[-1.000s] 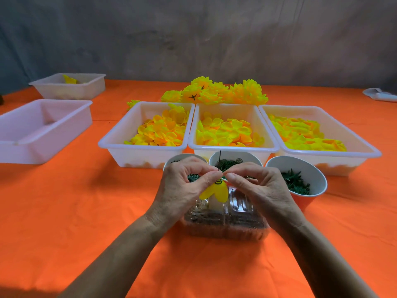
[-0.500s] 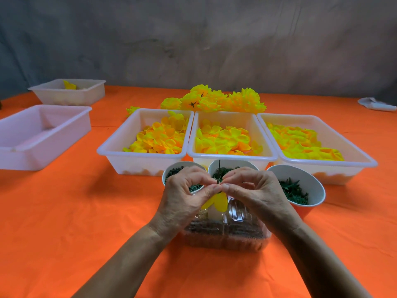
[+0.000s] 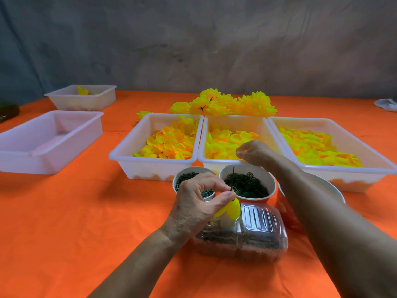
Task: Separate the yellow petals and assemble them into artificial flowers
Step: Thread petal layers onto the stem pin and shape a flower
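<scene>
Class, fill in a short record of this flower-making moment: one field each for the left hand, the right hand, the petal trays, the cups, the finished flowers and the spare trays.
Left hand: left hand pinches a thin wire stem with yellow petals on it
Right hand: right hand reaches over the middle petal tray; grasp unclear
Petal trays: three white trays side by side, all holding yellow petals
Cups: two cups of dark green parts in front of the trays, a third mostly hidden
Finished flowers: yellow flowers piled behind the trays
Spare trays: two white trays at left

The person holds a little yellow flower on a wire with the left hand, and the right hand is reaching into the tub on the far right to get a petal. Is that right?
Not quite. The right hand is over the middle tub, not the far right tub. The left hand does hold the little yellow flower on its wire. The head view shows this.
</scene>
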Demonstrator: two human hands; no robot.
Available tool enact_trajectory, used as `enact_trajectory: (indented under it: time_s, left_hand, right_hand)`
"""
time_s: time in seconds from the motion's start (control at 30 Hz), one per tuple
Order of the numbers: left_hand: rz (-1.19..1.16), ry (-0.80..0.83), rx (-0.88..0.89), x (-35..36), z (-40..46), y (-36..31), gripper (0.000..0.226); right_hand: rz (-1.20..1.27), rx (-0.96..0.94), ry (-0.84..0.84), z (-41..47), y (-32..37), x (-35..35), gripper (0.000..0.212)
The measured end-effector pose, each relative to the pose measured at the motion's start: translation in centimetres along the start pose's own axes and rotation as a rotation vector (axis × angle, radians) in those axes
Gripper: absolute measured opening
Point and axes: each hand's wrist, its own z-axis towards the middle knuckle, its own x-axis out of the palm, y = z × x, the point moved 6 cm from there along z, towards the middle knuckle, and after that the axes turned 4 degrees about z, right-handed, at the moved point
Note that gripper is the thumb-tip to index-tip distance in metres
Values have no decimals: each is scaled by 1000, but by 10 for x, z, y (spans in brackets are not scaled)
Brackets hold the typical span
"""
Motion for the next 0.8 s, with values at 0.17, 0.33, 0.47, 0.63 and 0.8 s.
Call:
enact_trajectory:
  time_s: [0.17,0.33,0.47,0.63,0.8]
  left_hand:
    - [-11,-12,18,0,0,-1,7]
    - [-14,-13,31,0,0,-3,7]
    - [-19,-10,27,1,0,-3,7]
    - [-37,-23,13,0,-1,-4,7]
    - [-15,-24,18,0,-1,-6,11]
  right_hand:
    - [124,75,-79,9,-2,5,24]
    - [282,78,-342,3,-2,-3,9]
    - [566,66,-395,-1,-9,-5,28]
    - [830,14,-318,-8,-13,-9,16]
    - [965,50,-314,-17,-19,-14,49]
